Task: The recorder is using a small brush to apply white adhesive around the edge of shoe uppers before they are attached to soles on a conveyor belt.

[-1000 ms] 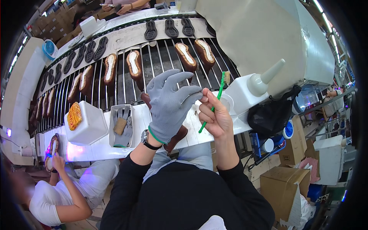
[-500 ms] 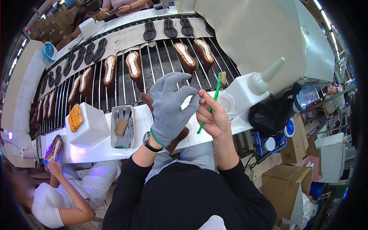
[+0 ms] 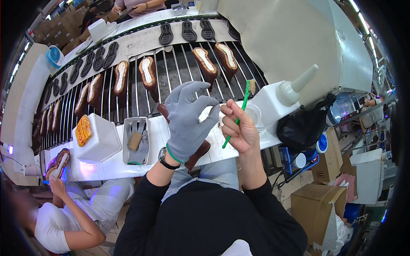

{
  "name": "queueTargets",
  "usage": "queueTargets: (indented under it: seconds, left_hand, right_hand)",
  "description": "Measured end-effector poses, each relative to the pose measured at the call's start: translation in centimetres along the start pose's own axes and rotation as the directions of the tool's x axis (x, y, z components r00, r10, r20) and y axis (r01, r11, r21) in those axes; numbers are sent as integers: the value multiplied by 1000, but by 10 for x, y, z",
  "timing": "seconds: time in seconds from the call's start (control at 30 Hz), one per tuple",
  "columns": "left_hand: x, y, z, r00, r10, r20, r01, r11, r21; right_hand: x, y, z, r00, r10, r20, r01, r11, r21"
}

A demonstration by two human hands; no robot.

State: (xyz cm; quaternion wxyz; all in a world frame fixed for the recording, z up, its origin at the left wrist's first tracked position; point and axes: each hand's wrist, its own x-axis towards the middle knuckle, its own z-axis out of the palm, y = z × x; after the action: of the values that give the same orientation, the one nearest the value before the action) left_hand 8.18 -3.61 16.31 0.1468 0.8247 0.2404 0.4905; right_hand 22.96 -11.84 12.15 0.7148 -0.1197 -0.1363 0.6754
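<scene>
From above, a bare right hand (image 3: 241, 131) holds a slim green brush (image 3: 246, 101) bristle end up, just left of a white nozzle bottle (image 3: 270, 100); its lower fingers curl around the handle while thumb and forefinger reach toward the other hand. The gloved left hand (image 3: 185, 119), farther left of the bottle, bends thumb and forefinger into a ring, other fingers loosely apart; whether it pinches anything thin, I cannot tell. The brush looks light and stiff, probably plastic, with bristles that should flex; the bare handle seems the surest hold, though smooth enough to slip if wet. Also left of the bottle, a brown shoe (image 3: 199, 155) lies partly hidden behind the glove.
</scene>
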Motion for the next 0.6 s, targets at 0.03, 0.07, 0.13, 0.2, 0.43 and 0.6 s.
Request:
queueTargets:
  seconds: [0.03,0.07,0.13,0.2,0.43,0.6]
  left_hand:
    - [0,0,-1,1000,-10,-3,10,1000,-7]
    - [0,-1,-2,1000,-8,-2,8,1000,-7]
    - [-1,-2,-4,1000,-15,0,15,1000,-14]
    - [-3,-2,-3,999,-35,25,36,999,-34]
    - [-6,-3,13,998,-66,-9,64,988,-142]
    - [-7,-5,15,998,-56,0,55,973,-226]
  right_hand:
    - [-1,0,2,999,-36,-15,35,999,-40]
    - [-2,1,4,994,-81,-74,73,992,-103]
    - [-3,2,8,972,-185,-144,148,960,-237]
    - [-2,4,10,954,-239,-181,181,941,-286]
    - [-1,10,8,938,-297,-181,217,907,-361]
    - [-1,10,9,923,-337,-187,236,877,-418]
